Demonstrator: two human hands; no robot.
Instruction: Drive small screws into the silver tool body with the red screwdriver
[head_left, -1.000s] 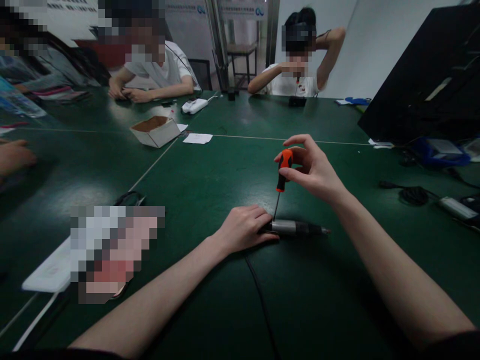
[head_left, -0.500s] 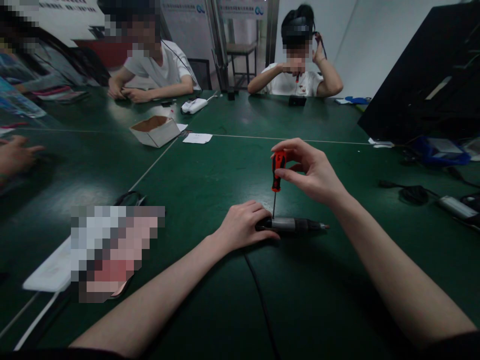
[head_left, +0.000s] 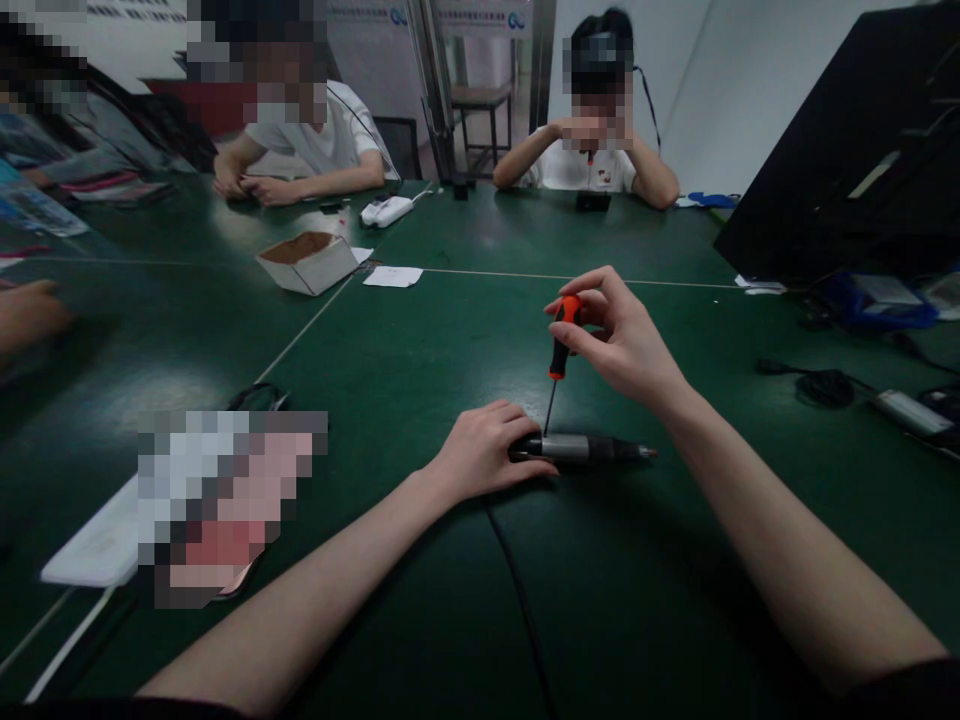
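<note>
My left hand (head_left: 491, 447) is closed around the rear end of a corded black-and-silver cylindrical power tool (head_left: 568, 447), which lies on its side on the green tabletop. Its tapered front, with a reddish tip, points right, and a black cable (head_left: 517, 580) runs toward me. Between the thumb and fingers of my right hand (head_left: 619, 335) is a red-and-black screwdriver (head_left: 561, 350). The screwdriver leans, its handle to the right, and the shaft's lower end meets the tool's upper side near my left fingers. Whatever sits under the screwdriver's tip is too small to make out.
To the left lie a white power strip (head_left: 90, 550) and a blurred pink object (head_left: 247, 510). An open cardboard box (head_left: 307, 265) and white paper (head_left: 393, 276) lie ahead. Cables with an adapter (head_left: 911, 412) are at right. Two people sit across; another person's hand (head_left: 34, 315) reaches in at left.
My right hand has risen slightly, and the screwdriver has gone from nearly upright to leaning right, its handle turned. My left hand and the power tool have stayed in place.
</note>
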